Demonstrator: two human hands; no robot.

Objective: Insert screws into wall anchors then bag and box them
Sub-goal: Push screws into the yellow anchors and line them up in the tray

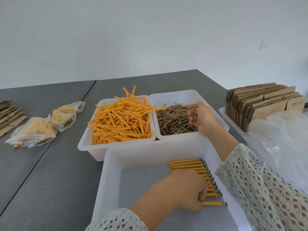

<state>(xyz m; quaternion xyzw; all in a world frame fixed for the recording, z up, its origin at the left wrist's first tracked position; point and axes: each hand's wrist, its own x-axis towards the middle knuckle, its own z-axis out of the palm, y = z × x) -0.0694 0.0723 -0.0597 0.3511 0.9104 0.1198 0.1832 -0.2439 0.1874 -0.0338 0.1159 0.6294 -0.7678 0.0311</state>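
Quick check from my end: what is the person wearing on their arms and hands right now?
Both arms wear the same off-white, open-knit lace sleeves with a pattern of small holes. The left sleeve ends at the wrist; the right sleeve stops partway up the forearm. The left hand and right hand are bare: no gloves, rings or watch visible.

there is a single view, from a camera worn on the person's head, looking forward and down across a grey table (55, 172) toward a white wall (150, 34) at 12 o'clock. it sits close: the near white bin (115, 165) fills the 6 o'clock part of the frame, and both sleeved arms enter from the bottom edge at 5 and 7 o'clock. the wide lens bends the table edges, and the table's far corner lies just past centre toward 1 o'clock. no second view shares any of this.
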